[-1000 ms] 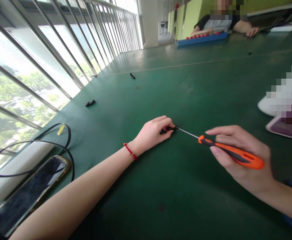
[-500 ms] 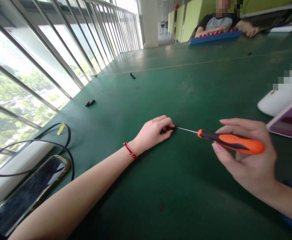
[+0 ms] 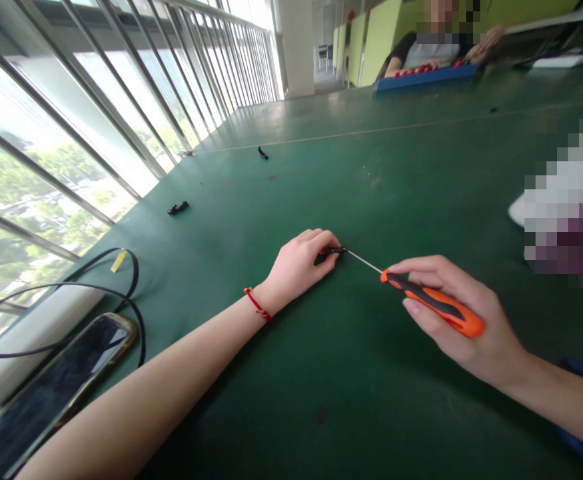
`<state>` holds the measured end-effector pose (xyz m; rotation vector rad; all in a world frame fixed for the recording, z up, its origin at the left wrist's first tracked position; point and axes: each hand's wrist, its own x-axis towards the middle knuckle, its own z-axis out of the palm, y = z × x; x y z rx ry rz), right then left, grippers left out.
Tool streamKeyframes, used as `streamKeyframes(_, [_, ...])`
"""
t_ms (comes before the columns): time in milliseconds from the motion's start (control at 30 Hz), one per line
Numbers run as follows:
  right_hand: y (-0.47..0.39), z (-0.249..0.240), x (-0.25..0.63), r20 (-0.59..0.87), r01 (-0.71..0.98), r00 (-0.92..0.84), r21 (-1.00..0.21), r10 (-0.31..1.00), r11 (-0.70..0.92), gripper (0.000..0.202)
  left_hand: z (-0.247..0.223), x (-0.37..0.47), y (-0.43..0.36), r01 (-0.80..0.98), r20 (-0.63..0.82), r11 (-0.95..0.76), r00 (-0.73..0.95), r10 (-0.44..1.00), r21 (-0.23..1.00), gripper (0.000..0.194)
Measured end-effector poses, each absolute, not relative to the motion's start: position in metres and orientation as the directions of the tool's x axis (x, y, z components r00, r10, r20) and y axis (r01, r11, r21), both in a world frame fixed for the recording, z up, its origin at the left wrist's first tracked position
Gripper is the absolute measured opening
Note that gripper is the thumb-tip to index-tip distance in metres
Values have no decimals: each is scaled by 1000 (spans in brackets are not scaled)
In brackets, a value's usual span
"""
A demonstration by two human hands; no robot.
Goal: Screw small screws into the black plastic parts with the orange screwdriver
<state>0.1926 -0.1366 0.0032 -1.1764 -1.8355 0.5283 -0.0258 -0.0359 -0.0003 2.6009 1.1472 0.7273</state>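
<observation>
My left hand (image 3: 305,261) rests on the green table, its fingers pinched round a small black part (image 3: 332,251). An orange and black screwdriver (image 3: 438,303) lies in my right hand (image 3: 476,327), gripped between thumb and fingers. Its thin metal shaft points up and left, and the tip meets the right end of the black part. Much of the black part is hidden by my left fingers.
Two other black pieces (image 3: 178,208) (image 3: 262,153) lie farther back on the table (image 3: 321,180). At the left are a phone (image 3: 61,393), a black cable (image 3: 138,333) and a pale cylinder (image 3: 41,340). Across the table a person sits behind a blue tray (image 3: 426,78) of red items.
My right hand has moved left and the screwdriver now slants more, its handle lower. The far person has raised one hand. My left hand keeps its hold on the black part.
</observation>
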Motion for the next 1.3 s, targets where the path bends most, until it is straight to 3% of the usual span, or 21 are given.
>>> streamKeyframes(200, [-135, 3, 190, 568, 554, -16, -680, 823, 481, 26, -2, -27, -32, 649, 356, -635, 525, 773, 419, 14])
streamKeyframes(400, [-133, 3, 190, 517, 610, -105, -642, 850, 465, 17, -2, -28, -28, 596, 333, -590, 492, 804, 545, 15])
streamKeyframes(567, [-130, 2, 187, 296, 657, -184, -672, 937, 341, 14, -2, -28, -28, 614, 333, -579, 477, 814, 536, 13])
streamKeyframes(667, [-129, 1, 186, 244, 676, -192, -670, 951, 308, 18, -2, -28, -28, 611, 342, -582, 473, 812, 537, 13])
streamKeyframes(1300, [-127, 3, 185, 261, 743, -267, -558, 928, 371, 21, -2, -29, -27, 574, 336, -594, 498, 799, 563, 16])
